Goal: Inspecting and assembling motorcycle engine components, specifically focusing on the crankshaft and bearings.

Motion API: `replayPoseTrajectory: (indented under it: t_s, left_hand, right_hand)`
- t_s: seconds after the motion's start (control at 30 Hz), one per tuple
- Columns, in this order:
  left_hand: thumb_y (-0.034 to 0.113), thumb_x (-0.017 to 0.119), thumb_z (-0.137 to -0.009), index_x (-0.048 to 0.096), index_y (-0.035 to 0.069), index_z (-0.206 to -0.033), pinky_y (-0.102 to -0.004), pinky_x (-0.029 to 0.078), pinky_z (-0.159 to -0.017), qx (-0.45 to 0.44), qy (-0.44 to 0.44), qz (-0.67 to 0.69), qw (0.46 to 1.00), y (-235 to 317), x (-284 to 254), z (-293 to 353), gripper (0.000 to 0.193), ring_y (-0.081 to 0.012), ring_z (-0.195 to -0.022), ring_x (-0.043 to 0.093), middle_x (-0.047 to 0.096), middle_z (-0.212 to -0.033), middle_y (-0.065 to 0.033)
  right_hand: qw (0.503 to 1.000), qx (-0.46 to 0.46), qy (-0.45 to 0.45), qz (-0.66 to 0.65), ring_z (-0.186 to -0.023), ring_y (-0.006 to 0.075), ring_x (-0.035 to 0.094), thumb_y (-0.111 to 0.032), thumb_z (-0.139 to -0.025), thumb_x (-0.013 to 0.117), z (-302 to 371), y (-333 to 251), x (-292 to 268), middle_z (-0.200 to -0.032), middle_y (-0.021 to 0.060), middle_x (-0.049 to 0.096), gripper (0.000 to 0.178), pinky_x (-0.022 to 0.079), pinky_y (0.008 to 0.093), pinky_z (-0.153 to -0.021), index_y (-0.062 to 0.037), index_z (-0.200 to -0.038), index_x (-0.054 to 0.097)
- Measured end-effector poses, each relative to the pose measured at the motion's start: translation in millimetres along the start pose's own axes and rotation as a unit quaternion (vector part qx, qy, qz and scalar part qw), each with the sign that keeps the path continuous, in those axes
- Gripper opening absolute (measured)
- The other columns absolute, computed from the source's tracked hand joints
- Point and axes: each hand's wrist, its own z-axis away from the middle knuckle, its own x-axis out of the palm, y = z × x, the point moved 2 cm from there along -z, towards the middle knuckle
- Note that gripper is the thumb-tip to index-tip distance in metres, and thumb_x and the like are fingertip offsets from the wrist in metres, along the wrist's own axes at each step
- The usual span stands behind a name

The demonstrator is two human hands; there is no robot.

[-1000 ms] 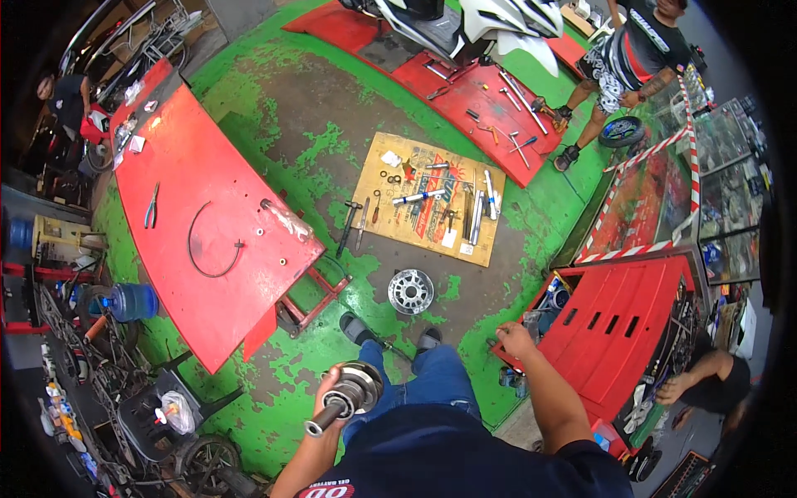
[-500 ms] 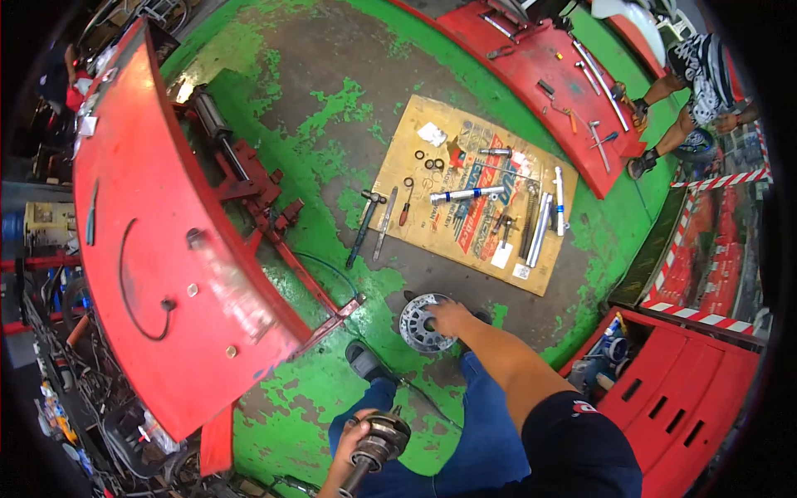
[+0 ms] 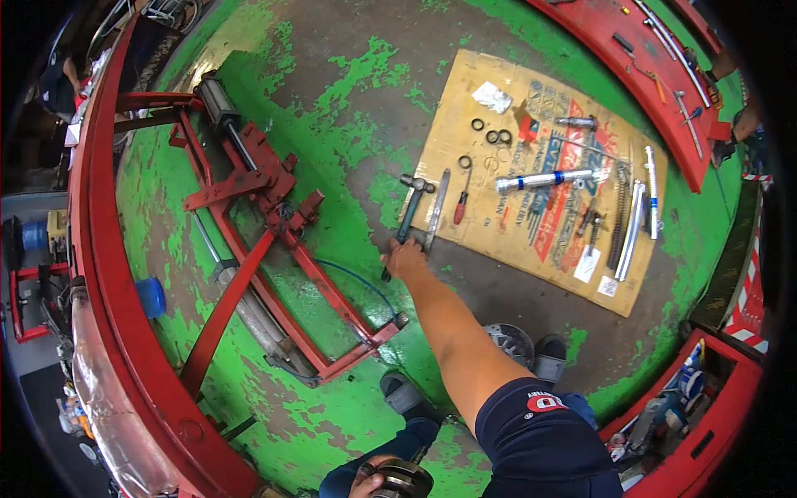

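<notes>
My right hand (image 3: 405, 259) reaches down to the floor, its fingers closed round the dark green handle of a ball-peen hammer (image 3: 410, 212). The hammer's head rests by the cardboard's left edge. Beside it lie a flat metal bar (image 3: 437, 207) and a red-handled screwdriver (image 3: 462, 206). Low in the picture, my left hand (image 3: 369, 476) grips a round metal crankshaft (image 3: 402, 480), cut off by the lower edge. A round slotted metal disc (image 3: 509, 340) lies between my feet, partly behind my right forearm.
Cardboard (image 3: 515, 261) bears a blue-banded silver tube (image 3: 544, 179), a long spring (image 3: 621, 203), black rings (image 3: 498, 136) and metal tubes. A red lift frame (image 3: 257, 241) stands left. A red bench (image 3: 643, 58) with tools is far right, another person's hand (image 3: 747, 124) near it.
My right hand has left the round disc, moved forward and left, and taken hold of the hammer's handle. My left hand has sunk toward the lower edge with the crankshaft. The view has shifted.
</notes>
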Motion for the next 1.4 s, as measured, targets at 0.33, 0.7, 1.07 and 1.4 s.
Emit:
replayPoseTrajectory:
  t_s: [0.33, 0.7, 1.07, 1.4]
  left_hand:
    - [0.028, 0.064, -0.099, 0.065, -0.003, -0.120, -0.0340, 0.062, -0.078, -0.020, -0.041, 0.016, 0.999, 9, 57, 57, 0.037, -0.0243, -0.085, 0.074, 0.076, -0.101, -0.0133]
    - [0.039, 0.064, -0.094, 0.062, -0.005, -0.125, -0.0417, 0.057, -0.092, 0.073, -0.157, 0.068, 0.983, 31, 145, 295, 0.054, -0.0283, -0.097, 0.073, 0.074, -0.110, -0.0176]
    - [0.041, 0.061, -0.101, 0.068, -0.004, -0.114, -0.0443, 0.065, -0.078, 0.244, -0.173, 0.358, 0.885, 96, 117, 469, 0.047, -0.0306, -0.085, 0.076, 0.076, -0.098, -0.0192]
    - [0.035, 0.066, -0.101, 0.070, 0.003, -0.105, -0.0355, 0.063, -0.077, 0.316, -0.030, 0.401, 0.859, 145, -56, 564, 0.032, -0.0203, -0.082, 0.075, 0.076, -0.095, -0.0104]
  right_hand:
    - [0.861, 0.054, 0.185, -0.470, -0.067, 0.0272, 0.069, -0.007, -0.094, 0.063, 68, 11, -96, -0.097, 0.0186, 0.066, 0.050, 0.057, 0.0436, -0.060, -0.0081, -0.142, 0.049]
    - [0.941, -0.166, 0.185, -0.231, -0.084, 0.0276, 0.068, -0.012, -0.093, 0.067, 576, -65, -415, -0.095, 0.0151, 0.063, 0.071, 0.056, 0.0399, -0.078, -0.0042, -0.155, 0.034]
    - [0.885, -0.230, -0.001, -0.405, -0.049, 0.0069, 0.049, -0.011, -0.105, 0.054, 825, -228, -508, -0.066, 0.0003, 0.051, 0.018, 0.042, 0.0237, -0.045, -0.0017, -0.120, 0.050]
    - [0.851, -0.370, -0.149, -0.342, -0.050, 0.0119, 0.048, -0.034, -0.108, 0.051, 960, -412, -383, -0.068, 0.0059, 0.051, 0.038, 0.042, 0.0266, -0.047, 0.0012, -0.124, 0.053]
